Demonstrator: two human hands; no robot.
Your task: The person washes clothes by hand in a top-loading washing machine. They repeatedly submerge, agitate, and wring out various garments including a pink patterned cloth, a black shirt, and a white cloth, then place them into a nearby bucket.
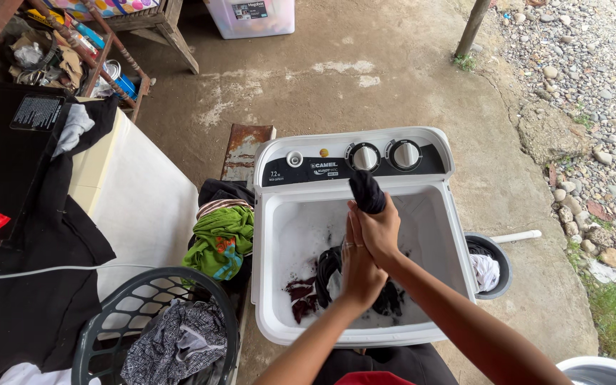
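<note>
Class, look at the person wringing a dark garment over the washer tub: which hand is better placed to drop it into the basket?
Left hand: it lies nearer the basket on that side. Both hands grip the dark garment; the right hand is farther.

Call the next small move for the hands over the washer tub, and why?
Probably lower the dark twisted cloth back toward the tub. Both the left hand and right hand grip it, raised above the suds and dark clothes still lying below.
</note>
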